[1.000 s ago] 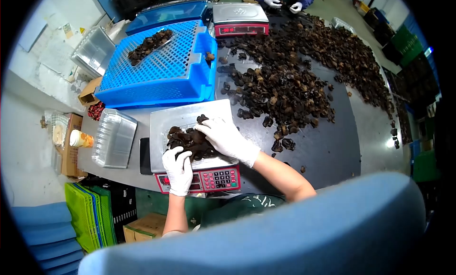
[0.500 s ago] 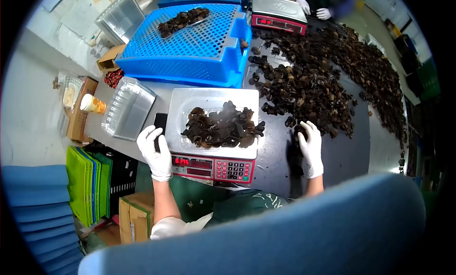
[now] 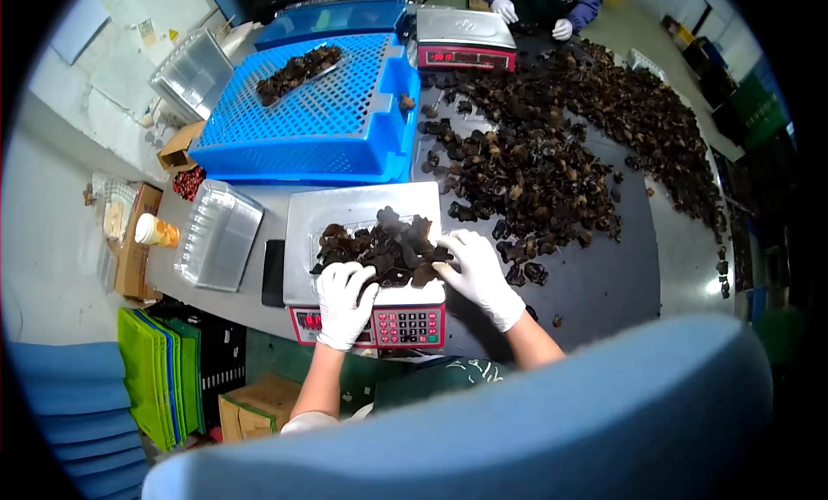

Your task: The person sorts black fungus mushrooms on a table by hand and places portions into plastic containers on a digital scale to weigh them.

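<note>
A clear plastic tray [image 3: 316, 251] heaped with dark wood ear mushrooms [image 3: 392, 245] rests on the metal pan of a red digital scale [image 3: 412, 327]. My left hand [image 3: 345, 306], in a white glove, is at the tray's front left, over the scale's display. Its fingers are bent and apart, with the tips touching the heap's near edge. At the heap's right side is my gloved right hand [image 3: 481, 280], with thumb and fingers closed around mushrooms at the edge. Part of the display's red digits is hidden by my left hand.
A large loose pile of mushrooms [image 3: 535, 172] spreads over the table to the right. Behind the scale stands a blue crate [image 3: 302, 155]. A clear container [image 3: 220, 237], a black phone-like slab [image 3: 273, 273] and a cup [image 3: 157, 231] lie left. Across the table, a gloved co-worker [image 3: 552, 4] stands near another scale [image 3: 466, 38].
My right hand has moved left from the loose pile to the tray's right side. My left hand has come in from beside the scale to the tray's front. The camera view has shifted.
</note>
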A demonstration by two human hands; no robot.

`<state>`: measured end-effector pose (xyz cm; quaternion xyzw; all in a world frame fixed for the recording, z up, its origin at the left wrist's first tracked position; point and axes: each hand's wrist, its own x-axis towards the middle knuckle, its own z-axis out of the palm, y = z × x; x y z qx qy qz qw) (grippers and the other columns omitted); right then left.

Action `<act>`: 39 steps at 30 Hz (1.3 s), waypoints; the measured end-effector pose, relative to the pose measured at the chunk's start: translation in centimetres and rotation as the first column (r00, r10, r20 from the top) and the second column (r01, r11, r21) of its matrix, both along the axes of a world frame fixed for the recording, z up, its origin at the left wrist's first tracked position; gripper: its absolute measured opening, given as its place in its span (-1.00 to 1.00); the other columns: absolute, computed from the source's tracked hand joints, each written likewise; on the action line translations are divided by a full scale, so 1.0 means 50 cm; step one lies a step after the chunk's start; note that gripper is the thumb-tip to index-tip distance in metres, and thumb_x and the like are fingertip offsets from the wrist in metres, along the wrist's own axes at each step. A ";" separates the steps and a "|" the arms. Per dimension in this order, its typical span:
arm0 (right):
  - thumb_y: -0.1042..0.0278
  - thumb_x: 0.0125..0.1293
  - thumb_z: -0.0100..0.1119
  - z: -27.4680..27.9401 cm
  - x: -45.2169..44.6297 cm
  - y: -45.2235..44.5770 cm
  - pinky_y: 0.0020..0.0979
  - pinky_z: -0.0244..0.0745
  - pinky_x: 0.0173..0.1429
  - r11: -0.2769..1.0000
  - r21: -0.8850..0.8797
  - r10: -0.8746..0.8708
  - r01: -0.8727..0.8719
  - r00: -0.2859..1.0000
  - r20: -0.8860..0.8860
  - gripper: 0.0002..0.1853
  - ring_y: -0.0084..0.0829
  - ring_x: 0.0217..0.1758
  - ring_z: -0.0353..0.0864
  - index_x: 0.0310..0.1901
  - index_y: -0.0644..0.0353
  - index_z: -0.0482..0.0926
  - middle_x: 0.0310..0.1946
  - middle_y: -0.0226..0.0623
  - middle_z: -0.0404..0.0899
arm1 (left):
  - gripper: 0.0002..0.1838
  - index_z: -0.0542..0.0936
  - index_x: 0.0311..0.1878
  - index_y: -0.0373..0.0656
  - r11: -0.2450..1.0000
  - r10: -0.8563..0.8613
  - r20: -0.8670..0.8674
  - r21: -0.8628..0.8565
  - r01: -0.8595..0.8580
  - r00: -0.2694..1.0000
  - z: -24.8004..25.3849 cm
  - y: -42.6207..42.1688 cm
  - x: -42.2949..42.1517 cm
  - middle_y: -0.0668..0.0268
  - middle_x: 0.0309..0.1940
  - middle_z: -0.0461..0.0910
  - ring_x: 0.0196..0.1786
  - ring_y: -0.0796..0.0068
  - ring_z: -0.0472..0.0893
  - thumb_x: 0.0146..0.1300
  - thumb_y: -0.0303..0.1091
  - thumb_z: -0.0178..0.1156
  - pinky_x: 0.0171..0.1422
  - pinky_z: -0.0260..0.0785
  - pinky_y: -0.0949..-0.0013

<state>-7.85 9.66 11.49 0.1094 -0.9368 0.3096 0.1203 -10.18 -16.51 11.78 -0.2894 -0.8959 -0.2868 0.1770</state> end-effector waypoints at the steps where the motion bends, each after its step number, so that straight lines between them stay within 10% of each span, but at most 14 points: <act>1: 0.30 0.12 0.34 -0.010 -0.004 0.001 -0.20 0.43 -0.01 1.000 -0.025 -0.018 0.018 1.000 -0.017 -0.69 -0.14 -0.08 0.55 -0.09 0.14 0.57 -0.17 -0.22 0.56 | -0.74 0.62 -0.13 -0.07 1.000 -0.009 0.014 0.024 0.009 1.000 -0.003 -0.003 -0.003 0.26 -0.20 0.57 -0.02 0.15 0.50 0.07 -0.43 0.33 0.12 0.30 0.11; 8: 0.31 0.14 0.35 0.053 -0.018 -0.008 -0.23 0.49 -0.08 0.946 -0.325 -0.019 0.016 1.000 -0.004 -0.77 -0.17 -0.24 0.61 -0.20 0.18 0.63 -0.33 -0.20 0.62 | -0.78 0.63 -0.12 -0.20 0.834 -0.041 0.482 0.498 -0.236 0.875 -0.005 -0.038 -0.027 0.18 -0.22 0.57 -0.11 0.16 0.56 0.13 -0.48 0.31 0.04 0.40 0.20; 11: 0.18 0.18 0.32 0.065 -0.064 -0.060 -0.18 0.37 0.11 0.975 -0.143 0.127 -0.173 0.951 -0.282 -0.64 -0.15 -0.04 0.53 -0.03 0.16 0.61 -0.11 -0.20 0.59 | -0.68 0.63 -0.06 -0.10 0.994 0.089 0.019 0.064 -0.090 0.996 -0.008 -0.031 -0.057 0.20 -0.22 0.55 0.01 0.15 0.47 0.07 -0.43 0.37 0.15 0.32 0.14; 14: 0.10 0.22 0.28 0.028 -0.075 -0.071 -0.13 0.23 0.26 0.992 0.045 0.122 -0.115 0.969 -0.215 -0.51 -0.16 0.18 0.40 0.15 0.12 0.53 0.12 -0.19 0.46 | -0.69 0.63 -0.07 -0.09 0.961 0.241 -0.030 0.145 -0.234 0.970 -0.002 -0.033 -0.058 0.19 -0.16 0.54 0.01 0.14 0.46 0.07 -0.45 0.37 0.14 0.32 0.15; 24: 0.39 0.19 0.32 -0.039 -0.007 0.042 -0.24 0.44 0.22 0.957 -0.266 -0.145 0.114 0.984 -0.099 -0.61 -0.17 0.13 0.55 0.07 0.21 0.57 -0.01 -0.12 0.58 | -0.75 0.59 -0.02 -0.16 0.877 0.456 -0.059 0.200 -0.437 0.888 -0.008 -0.180 -0.062 0.17 -0.10 0.55 0.00 0.15 0.49 0.22 -0.54 0.17 0.17 0.32 0.17; 28: 0.34 0.32 0.25 0.005 0.028 0.022 -0.44 0.50 -0.11 0.708 -0.590 -0.105 0.388 0.884 0.456 -0.48 -0.51 -0.30 0.54 0.28 0.31 0.44 -0.41 -0.27 0.54 | -0.71 0.55 0.09 -0.23 0.835 0.421 0.295 0.244 -0.493 0.858 -0.015 -0.177 -0.050 0.22 -0.24 0.50 -0.25 0.38 0.52 0.31 -0.48 0.17 -0.10 0.40 0.36; 33: 0.21 0.36 0.16 -0.084 0.022 0.008 -0.46 0.47 -0.09 0.824 -0.509 0.013 0.249 0.890 0.456 -0.41 -0.54 -0.28 0.51 0.36 0.27 0.35 -0.33 -0.24 0.60 | -0.62 0.55 0.14 -0.30 0.946 0.315 0.129 0.040 -0.323 0.940 -0.125 -0.165 -0.049 0.03 -0.21 0.57 -0.18 -0.01 0.57 0.37 -0.25 0.15 0.01 0.45 0.14; 39: 0.33 0.36 0.09 -0.066 -0.030 -0.012 -0.48 0.48 -0.14 0.701 -0.669 0.034 0.248 0.925 0.378 -0.52 -0.58 -0.31 0.53 0.29 0.21 0.43 -0.34 -0.34 0.61 | -0.66 0.43 0.17 -0.27 0.714 -0.045 0.737 0.496 -0.494 0.675 -0.086 -0.150 -0.086 0.31 -0.39 0.51 -0.58 0.63 0.51 0.33 -0.57 0.08 -0.54 0.42 0.53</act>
